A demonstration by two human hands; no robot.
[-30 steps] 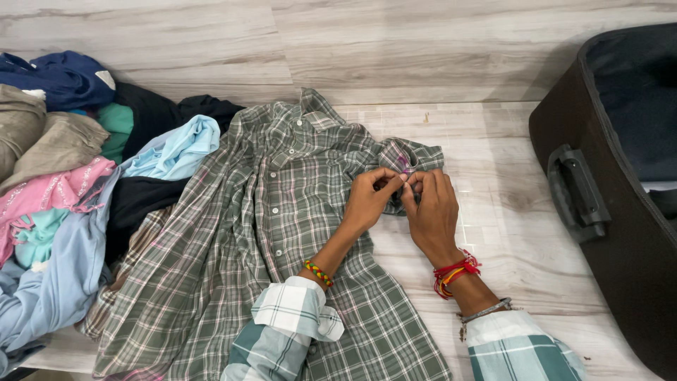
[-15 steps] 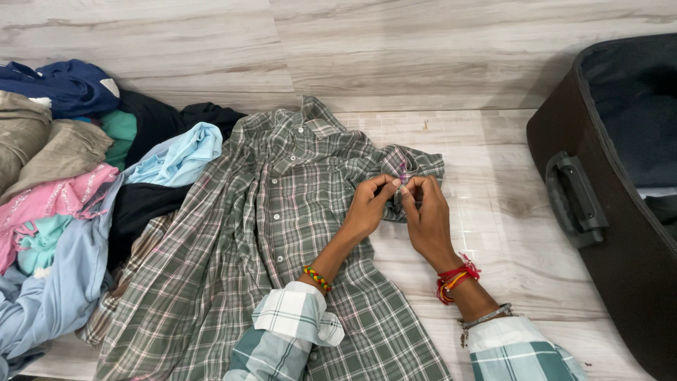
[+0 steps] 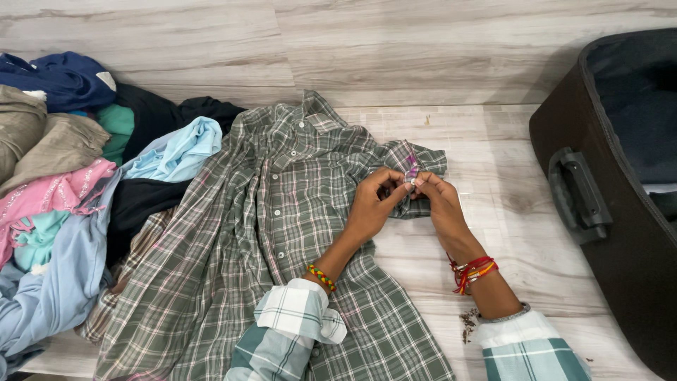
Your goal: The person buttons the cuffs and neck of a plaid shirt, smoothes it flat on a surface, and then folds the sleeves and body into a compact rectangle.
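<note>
Seemingly flat on the pale wood-grain surface (image 3: 493, 141), the grey-green plaid button-up shirt (image 3: 282, 233) lay spread with its collar toward the wall in the head view, its one sleeve folded across to the right. At that sleeve's cuff (image 3: 417, 169) both hands met. The left hand (image 3: 370, 204) had its fingers curled and its thumb and forefinger pinched on the cuff's edge, where a little pink-purple lining showed. The right hand (image 3: 437, 201) pinched the same spot from the other side, fingertips touching those of the left (whether a button sat between them could not be told). A red, yellow and green beaded band (image 3: 321, 276) circled the left wrist, red and yellow threads (image 3: 474, 271) the right, and both arms wore pale checked sleeves.

Left of the shirt, touching it, lay a heap of mixed clothes (image 3: 63, 183) in navy, beige, pink, light blue and black. At the right edge stood an open dark brown suitcase (image 3: 620, 254), its handle facing the shirt, well apart from the hands.
</note>
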